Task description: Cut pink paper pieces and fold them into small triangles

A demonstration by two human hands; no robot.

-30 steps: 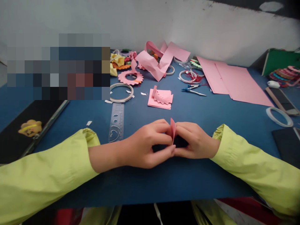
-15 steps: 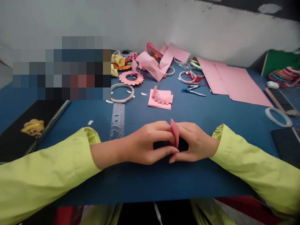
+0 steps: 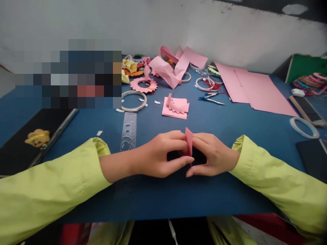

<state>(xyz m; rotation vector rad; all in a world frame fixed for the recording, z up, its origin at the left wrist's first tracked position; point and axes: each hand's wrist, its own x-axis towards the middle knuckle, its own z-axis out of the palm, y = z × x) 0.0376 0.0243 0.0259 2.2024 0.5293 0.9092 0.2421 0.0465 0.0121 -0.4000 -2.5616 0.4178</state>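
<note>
Between my two hands a small folded piece of pink paper (image 3: 189,140) stands on edge above the near part of the table. My left hand (image 3: 166,153) is closed on it from the left, its thumb along the lower end. From the other side my right hand (image 3: 213,153) holds the same paper, fingers curled and thumb lower down. The fingertips behind the paper are hidden. Just beyond the hands lies a stack of pink paper squares (image 3: 176,115) with a chain of folded pink pieces (image 3: 176,104) on top.
Left of the hands lies a clear ruler (image 3: 129,127), with a tape roll (image 3: 145,105) behind it. A compass (image 3: 211,99), pink sheets (image 3: 258,90), crumpled pink paper (image 3: 168,73) and a pink paper ring (image 3: 153,85) lie farther back. Right are another tape roll (image 3: 293,127) and a phone (image 3: 308,110).
The pink paper has turned slightly and is now more edge-on. My left thumb has shifted up a little and my right thumb has moved slightly. The things on the table have stayed put.
</note>
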